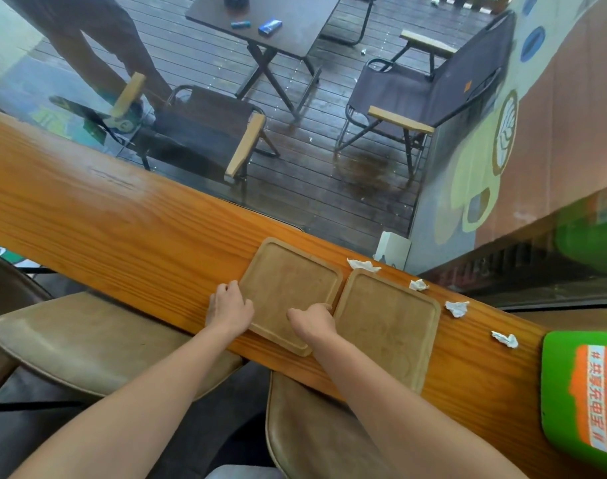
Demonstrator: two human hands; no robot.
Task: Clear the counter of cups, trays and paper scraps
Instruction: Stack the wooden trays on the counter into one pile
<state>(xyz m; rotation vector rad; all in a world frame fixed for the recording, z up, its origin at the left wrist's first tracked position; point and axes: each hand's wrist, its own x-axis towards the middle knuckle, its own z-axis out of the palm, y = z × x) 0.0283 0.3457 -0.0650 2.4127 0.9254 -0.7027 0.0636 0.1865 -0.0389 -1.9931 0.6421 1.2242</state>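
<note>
on the long orange-brown varnished wooden counter (122, 216) two trays lie flat side by side, their inner edges meeting; the square, rimmed, pale-wood left tray (290, 288) sits at about 5 o'clock in the view, and the matching square pale-wood right tray (395, 326) lies against it at its 4 o'clock; both are bare, which would suit stacking one on the other.

the person's left hand (230, 309) has its fingers curled onto the 9 o'clock rim of the left tray; the right hand (312, 321) curls over the 3 o'clock rim, right at the seam between the trays; a grasp on opposite rims is probably meant to lift the flat tray level, though it seems not yet off the wood.

four crumpled white paper scraps (457, 308) lie strung along the counter from 12 to 3 o'clock of the right tray, apart from one another and none on a tray; they could be swept onto a tray once one is in hand; no cup shows on the counter.

a green and orange printed placard (585, 392) lies at the counter's 4 o'clock end; a small white box (395, 250) stands by the glass at 12 o'clock of the right tray; tan leather stool seats (80, 340) sit under the near edge at 8 o'clock.
</note>
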